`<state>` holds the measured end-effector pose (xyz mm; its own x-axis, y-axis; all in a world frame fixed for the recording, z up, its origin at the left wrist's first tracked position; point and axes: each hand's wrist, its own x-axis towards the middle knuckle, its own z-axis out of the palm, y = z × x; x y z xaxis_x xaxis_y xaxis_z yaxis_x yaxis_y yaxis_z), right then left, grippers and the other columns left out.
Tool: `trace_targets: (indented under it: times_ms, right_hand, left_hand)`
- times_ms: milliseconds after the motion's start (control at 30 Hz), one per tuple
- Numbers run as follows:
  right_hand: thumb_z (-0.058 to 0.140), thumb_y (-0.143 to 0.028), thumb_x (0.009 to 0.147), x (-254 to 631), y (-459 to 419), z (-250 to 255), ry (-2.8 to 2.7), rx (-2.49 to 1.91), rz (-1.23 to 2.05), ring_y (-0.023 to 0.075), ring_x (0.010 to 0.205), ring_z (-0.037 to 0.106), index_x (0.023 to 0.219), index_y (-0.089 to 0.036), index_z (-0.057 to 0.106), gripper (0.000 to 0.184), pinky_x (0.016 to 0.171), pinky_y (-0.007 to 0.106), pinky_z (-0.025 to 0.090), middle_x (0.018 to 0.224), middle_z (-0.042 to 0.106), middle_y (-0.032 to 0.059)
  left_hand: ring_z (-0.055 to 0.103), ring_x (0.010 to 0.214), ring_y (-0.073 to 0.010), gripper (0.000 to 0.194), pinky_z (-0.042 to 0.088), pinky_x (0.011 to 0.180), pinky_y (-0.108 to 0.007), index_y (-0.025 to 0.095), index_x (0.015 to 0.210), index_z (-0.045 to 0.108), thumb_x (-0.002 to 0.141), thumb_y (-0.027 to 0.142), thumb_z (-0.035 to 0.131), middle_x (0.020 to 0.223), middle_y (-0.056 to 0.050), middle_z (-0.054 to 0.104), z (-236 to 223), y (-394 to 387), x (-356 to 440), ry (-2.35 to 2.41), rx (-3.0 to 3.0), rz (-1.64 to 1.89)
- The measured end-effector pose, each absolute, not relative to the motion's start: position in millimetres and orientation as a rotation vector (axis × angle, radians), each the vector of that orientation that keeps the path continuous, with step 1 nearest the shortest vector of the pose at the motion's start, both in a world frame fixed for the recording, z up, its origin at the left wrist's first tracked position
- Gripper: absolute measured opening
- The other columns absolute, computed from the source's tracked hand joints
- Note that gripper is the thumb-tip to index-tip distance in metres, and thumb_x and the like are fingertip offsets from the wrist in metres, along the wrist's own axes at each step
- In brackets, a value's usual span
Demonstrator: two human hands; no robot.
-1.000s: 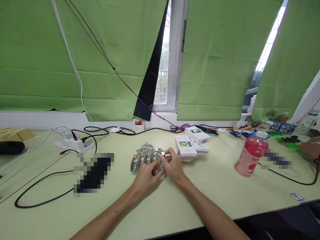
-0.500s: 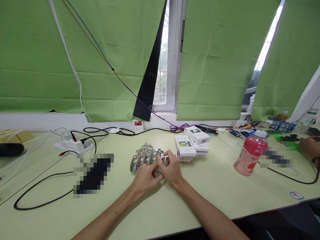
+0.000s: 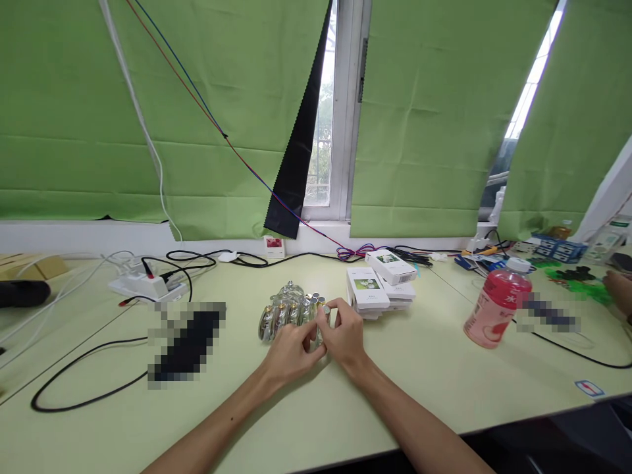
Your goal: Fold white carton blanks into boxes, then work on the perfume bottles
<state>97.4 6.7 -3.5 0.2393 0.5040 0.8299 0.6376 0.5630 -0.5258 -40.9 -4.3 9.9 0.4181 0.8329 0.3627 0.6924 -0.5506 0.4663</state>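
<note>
Several shiny silver packs of battery-like cylinders (image 3: pixel 281 316), some with gold tops, stand clustered on the table in front of me. At the right end of the cluster, my right hand (image 3: pixel 345 332) pinches a small silver cylinder (image 3: pixel 326 309) between thumb and fingers. My left hand (image 3: pixel 291 352) is pressed against the near side of the same end, its thumb and fingertips drawn together by the right hand. Whatever lies between the left fingertips is hidden. Several round metal ends (image 3: pixel 314 299) show just behind the fingertips.
White boxes (image 3: pixel 368 289) are stacked right of my hands. A pink drink bottle (image 3: pixel 498 303) stands farther right, near another person's hand (image 3: pixel 617 289). At left lie a blurred-out dark object (image 3: pixel 190 345), a black cable (image 3: pixel 37 395) and a white power strip (image 3: pixel 148 284).
Both my hands stay at the cluster's right end, with only slight finger movement. The view has shifted slightly. At the far right, the other person's hand has moved.
</note>
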Motion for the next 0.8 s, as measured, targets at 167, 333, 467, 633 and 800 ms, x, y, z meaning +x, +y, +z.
trace_targets:
  times_ms: [167, 333, 467, 633, 800]
  right_hand:
    - [0.054, -0.029, 0.089, 97.3, 8.0, -5.1, -1.39, -1.095, -0.146, 0.0107, 0.045, 0.042, 0.078, -0.019, 0.06, 0.016, 0.053, 0.024, 0.037, 0.058, 0.053, -0.0046]
    - [0.055, -0.031, 0.091, 97.2, 8.8, -5.5, -1.385, -1.127, -0.114, 0.0109, 0.046, 0.044, 0.079, -0.019, 0.061, 0.018, 0.053, 0.025, 0.038, 0.062, 0.058, -0.0029]
    - [0.056, -0.031, 0.091, 98.0, 8.6, -4.8, -1.371, -1.142, -0.089, 0.0117, 0.048, 0.048, 0.082, -0.018, 0.064, 0.017, 0.053, 0.026, 0.039, 0.066, 0.063, -0.0008]
    - [0.056, -0.029, 0.092, 98.2, 7.6, -3.9, -1.344, -1.066, -0.081, 0.0122, 0.052, 0.052, 0.1, -0.016, 0.066, 0.018, 0.052, 0.026, 0.041, 0.088, 0.073, 0.0057]
    - [0.053, -0.024, 0.094, 97.4, 6.1, -2.9, -1.304, -1.022, -0.131, 0.0126, 0.055, 0.052, 0.103, -0.015, 0.063, 0.015, 0.053, 0.027, 0.041, 0.09, 0.071, 0.0074]
  left_hand:
    - [0.043, 0.049, -0.0099, 0.018, 0.029, 0.054, -0.024, 0.02, 0.066, 0.045, 0.078, 0.031, 0.054, 0.052, 0.006, 0.047, 10.2, -3.8, -40.6, 1.348, 2.417, 0.825]
    - [0.044, 0.049, -0.0103, 0.023, 0.029, 0.053, -0.024, 0.021, 0.066, 0.042, 0.082, 0.034, 0.052, 0.053, 0.005, 0.05, 8.0, -3.5, -39.5, 1.353, 2.387, 0.827]
    - [0.043, 0.05, -0.0108, 0.026, 0.028, 0.053, -0.025, 0.021, 0.067, 0.042, 0.086, 0.036, 0.051, 0.054, 0.005, 0.051, 5.8, -2.9, -39.0, 1.348, 2.379, 0.808]
    - [0.043, 0.051, -0.0122, 0.027, 0.026, 0.052, -0.026, 0.021, 0.072, 0.047, 0.091, 0.041, 0.047, 0.055, 0.004, 0.05, 5.4, -2.9, -39.7, 1.374, 2.355, 0.767]
    - [0.047, 0.054, -0.0135, 0.025, 0.029, 0.055, -0.025, 0.02, 0.086, 0.055, 0.095, 0.041, 0.044, 0.058, 0.004, 0.054, 4.4, -2.5, -41.3, 1.345, 2.327, 0.765]
